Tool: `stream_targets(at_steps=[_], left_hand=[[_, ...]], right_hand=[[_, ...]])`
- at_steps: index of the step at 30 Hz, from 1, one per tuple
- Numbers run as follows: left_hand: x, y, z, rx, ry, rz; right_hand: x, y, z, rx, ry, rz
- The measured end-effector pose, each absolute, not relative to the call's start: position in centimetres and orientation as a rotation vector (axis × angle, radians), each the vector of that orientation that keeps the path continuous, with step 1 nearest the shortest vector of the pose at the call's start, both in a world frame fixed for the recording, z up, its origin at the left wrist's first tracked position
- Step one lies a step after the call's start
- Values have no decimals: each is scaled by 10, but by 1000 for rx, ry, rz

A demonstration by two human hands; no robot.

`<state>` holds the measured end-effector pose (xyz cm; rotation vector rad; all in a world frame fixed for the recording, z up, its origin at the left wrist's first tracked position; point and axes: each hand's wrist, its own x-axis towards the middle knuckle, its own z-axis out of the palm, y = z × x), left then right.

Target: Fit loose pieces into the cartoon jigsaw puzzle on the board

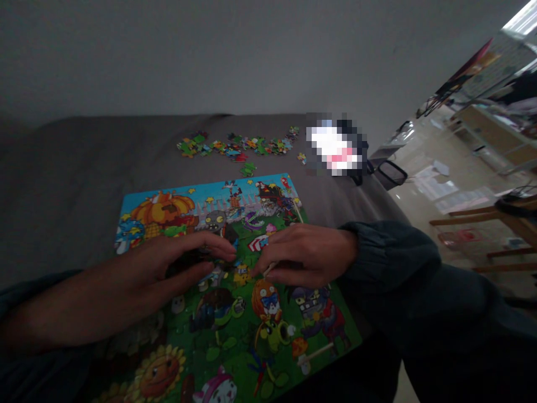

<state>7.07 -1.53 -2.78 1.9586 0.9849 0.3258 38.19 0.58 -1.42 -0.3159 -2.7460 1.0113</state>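
Note:
A colourful cartoon jigsaw puzzle board (235,313) lies on a grey bedsheet (84,168) in front of me. My left hand (176,266) rests flat on the middle of the board, fingers stretched toward the right. My right hand (304,254) lies on the board beside it, fingers curled, its fingertips pinching what looks like a small puzzle piece at the board's surface. The fingertips of both hands almost meet. A loose heap of puzzle pieces (237,145) lies on the sheet beyond the board's far edge.
A blurred-out object (335,146) sits at the bed's far right corner. To the right, the floor holds a wooden chair (495,224), papers (444,193) and a low cabinet (495,134). A grey wall (210,56) rises behind the bed.

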Motion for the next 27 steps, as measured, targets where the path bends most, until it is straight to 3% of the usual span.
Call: stream_targets(at_steps=[27], left_hand=[[68, -16, -31, 1956, 958, 267]], right_hand=[[382, 7, -20, -390, -2749, 918]])
